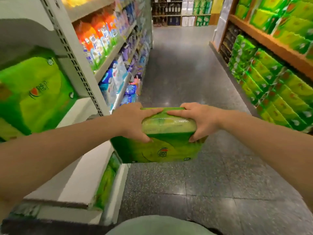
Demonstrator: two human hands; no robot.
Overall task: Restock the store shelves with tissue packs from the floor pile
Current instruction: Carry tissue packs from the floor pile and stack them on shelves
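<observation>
Two hands carry one green tissue pack down a store aisle.

At far left a large green pack (33, 94) sits on the white shelf (79, 112). At centre, the left hand (133, 121) grips the tissue pack (162, 146) by its left end, thumb underneath, held above the dark floor (203, 184); the right hand (199, 119) grips its right end. At right, wooden shelves (271, 46) hold stacked green packs (271, 85).

floor (211, 192): dark speckled tile under me | white shelf (88, 167) to my left: green packs (106, 184) beneath | wooden shelf (271, 44) to my right: stacked green packs (271, 85)
</observation>
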